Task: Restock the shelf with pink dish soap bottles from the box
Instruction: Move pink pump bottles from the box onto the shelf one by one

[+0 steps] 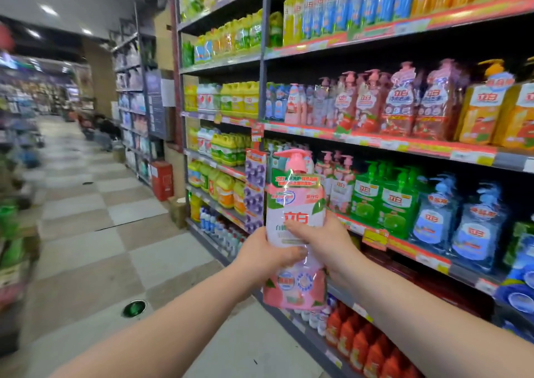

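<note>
Encircling pink bottle point(294, 201) mid-body: fingers point(289, 255)

Red "立白" on the pink dish soap bottle point(294, 204) at frame centre, and the same two characters in its green top band, the rest blurred. "立白" also on green bottles point(384, 201) right of centre, blue bottles point(459, 221) lower right, orange bottles point(488, 109) upper right. Shelf-edge price tags point(462, 156) unreadable.

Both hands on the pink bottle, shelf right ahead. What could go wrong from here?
1. The pink bottle wears glossy film, and the left hand and right hand grip mid-body, so it may slip.
2. Shelved pink bottles sit tight against green bottles; pushing in may topple neighbours.
3. Its pump could snag the purple hanging strip.
</note>
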`<state>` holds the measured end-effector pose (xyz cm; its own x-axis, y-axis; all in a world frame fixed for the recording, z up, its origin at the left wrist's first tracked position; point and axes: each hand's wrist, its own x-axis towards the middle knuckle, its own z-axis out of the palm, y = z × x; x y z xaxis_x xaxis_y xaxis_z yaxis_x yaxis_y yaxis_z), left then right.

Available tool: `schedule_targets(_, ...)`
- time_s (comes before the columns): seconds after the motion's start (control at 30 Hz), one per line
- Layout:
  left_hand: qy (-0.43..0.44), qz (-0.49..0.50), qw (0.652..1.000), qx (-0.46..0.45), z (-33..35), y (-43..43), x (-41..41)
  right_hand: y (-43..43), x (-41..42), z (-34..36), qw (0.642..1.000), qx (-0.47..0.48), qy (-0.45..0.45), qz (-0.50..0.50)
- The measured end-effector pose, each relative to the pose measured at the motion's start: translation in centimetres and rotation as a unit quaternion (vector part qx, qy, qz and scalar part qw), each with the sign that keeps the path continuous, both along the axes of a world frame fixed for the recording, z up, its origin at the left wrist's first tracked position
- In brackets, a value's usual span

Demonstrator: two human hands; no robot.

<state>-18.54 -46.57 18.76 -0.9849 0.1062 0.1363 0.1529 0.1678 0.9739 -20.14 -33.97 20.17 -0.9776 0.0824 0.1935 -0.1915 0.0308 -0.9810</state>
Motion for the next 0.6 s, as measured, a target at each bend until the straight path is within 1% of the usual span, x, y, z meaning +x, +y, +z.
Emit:
schedule_targets(0.13,0.004,0.014,1.000,0.001,0.2,-2.6,-4.1,-2.6,-4.4,0.1,1.000,-0.007,0.001,0.027)
schedule_targets(0.3,0.019,0.014,1.000,-0.012,0.8,-4.2,-11.5,-4.0,-11.6,0.8,0.999,-0.015,0.014,0.039)
schedule_targets(0.43,0.028,0.026,0.999,-0.024,1.8,-4.0,-18.7,-4.0,-18.6,1.9,0.999,-0.019,0.024,0.026)
schedule_targets(0.6,0.046,0.017,0.999,-0.019,3.6,-3.2,-27.5,-3.3,-27.5,3.6,0.999,-0.011,0.038,0.013)
